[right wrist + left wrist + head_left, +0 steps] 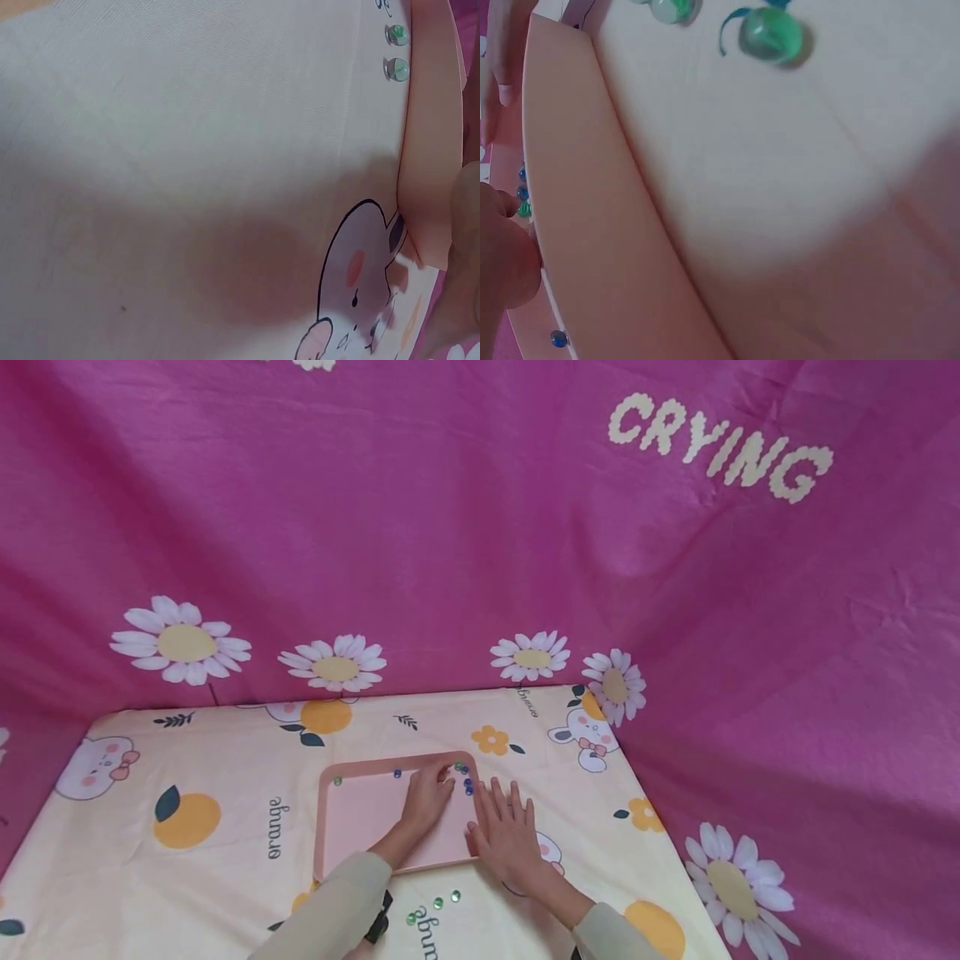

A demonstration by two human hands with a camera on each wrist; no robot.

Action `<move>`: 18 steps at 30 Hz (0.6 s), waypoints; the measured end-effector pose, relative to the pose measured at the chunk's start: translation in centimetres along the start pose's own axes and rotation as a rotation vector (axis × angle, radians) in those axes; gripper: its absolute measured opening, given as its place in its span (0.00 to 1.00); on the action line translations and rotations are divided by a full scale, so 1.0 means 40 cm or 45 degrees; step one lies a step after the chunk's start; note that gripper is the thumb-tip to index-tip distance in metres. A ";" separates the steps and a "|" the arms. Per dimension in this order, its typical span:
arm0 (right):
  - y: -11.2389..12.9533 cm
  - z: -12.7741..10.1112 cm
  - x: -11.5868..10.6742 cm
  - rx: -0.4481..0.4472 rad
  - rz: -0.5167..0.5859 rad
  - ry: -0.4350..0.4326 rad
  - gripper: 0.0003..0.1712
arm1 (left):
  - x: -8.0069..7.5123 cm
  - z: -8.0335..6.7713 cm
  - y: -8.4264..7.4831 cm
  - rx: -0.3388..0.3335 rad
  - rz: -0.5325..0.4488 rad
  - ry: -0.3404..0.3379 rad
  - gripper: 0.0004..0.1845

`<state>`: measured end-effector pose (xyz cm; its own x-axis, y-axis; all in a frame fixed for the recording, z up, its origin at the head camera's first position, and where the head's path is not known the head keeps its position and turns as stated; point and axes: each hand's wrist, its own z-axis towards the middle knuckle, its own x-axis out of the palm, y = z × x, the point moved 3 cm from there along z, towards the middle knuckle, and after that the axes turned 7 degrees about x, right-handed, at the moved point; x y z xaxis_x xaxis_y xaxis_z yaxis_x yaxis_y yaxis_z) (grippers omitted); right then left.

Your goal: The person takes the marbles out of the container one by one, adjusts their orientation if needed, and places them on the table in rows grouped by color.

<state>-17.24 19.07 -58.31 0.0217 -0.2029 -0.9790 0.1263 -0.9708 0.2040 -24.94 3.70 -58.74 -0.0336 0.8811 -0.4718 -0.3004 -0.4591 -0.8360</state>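
Observation:
A pink rectangular tray lies on the table with glass marbles in it. My left hand reaches into the tray, fingers bent and fingertips close to a green marble in the far right corner. Just beside that one, several blue marbles line the right wall. My right hand is at the tray's right side, fingers straight and spread, thumb over the rim. Along the far wall sit another blue marble and a green marble. The left wrist view shows fingertips beside blue and green marbles.
Several green marbles, one of them a green marble, lie on the cloth in front of the tray. A printed cloth with oranges and rabbits covers the table. Purple curtains with daisies hang behind and at the sides.

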 end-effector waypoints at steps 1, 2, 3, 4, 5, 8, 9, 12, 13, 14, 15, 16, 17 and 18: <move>0.000 0.000 -0.002 0.005 0.007 0.009 0.39 | 0.002 0.006 -0.002 -0.009 0.007 0.008 0.18; 0.001 0.000 -0.002 0.012 0.013 0.015 0.39 | 0.005 0.011 -0.001 -0.012 0.022 0.015 0.18; 0.002 -0.001 -0.003 0.018 0.017 0.021 0.39 | 0.007 0.015 0.000 -0.017 0.041 0.022 0.18; 0.004 -0.002 -0.004 0.020 0.021 0.027 0.39 | 0.009 0.018 0.002 -0.020 0.064 0.029 0.18; 0.006 -0.003 -0.004 0.023 0.030 0.032 0.39 | 0.010 0.020 0.004 -0.021 0.083 0.031 0.17; 0.009 -0.005 -0.002 0.018 0.059 0.011 0.39 | 0.015 0.024 0.011 -0.014 0.136 0.033 0.17; 0.009 -0.005 -0.001 0.012 0.061 0.002 0.39 | 0.017 0.026 0.011 -0.010 0.154 0.038 0.16; 0.005 -0.003 -0.001 0.002 0.074 -0.017 0.39 | 0.023 0.033 0.006 -0.002 0.190 0.042 0.15; 0.004 -0.003 -0.003 0.003 0.078 -0.013 0.38 | 0.025 0.036 0.004 0.005 0.206 0.042 0.14; 0.004 -0.003 -0.004 0.005 0.072 -0.007 0.39 | 0.027 0.039 0.001 0.015 0.226 0.042 0.14; 0.003 -0.002 -0.005 0.011 0.065 0.004 0.39 | 0.029 0.041 -0.001 0.026 0.246 0.042 0.14; 0.003 -0.002 -0.006 0.013 0.066 0.013 0.39 | 0.030 0.043 -0.005 0.038 0.256 0.039 0.13; 0.002 -0.001 -0.007 0.013 0.063 0.018 0.39 | 0.032 0.045 -0.008 0.053 0.261 0.035 0.13; 0.001 0.000 -0.008 0.016 0.056 0.026 0.39 | 0.034 0.047 -0.011 0.072 0.259 0.033 0.12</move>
<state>-17.24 19.09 -57.99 0.0475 -0.2428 -0.9689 0.1124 -0.9626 0.2467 -26.65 5.30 -58.49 -0.0751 0.7672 -0.6370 -0.3431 -0.6197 -0.7059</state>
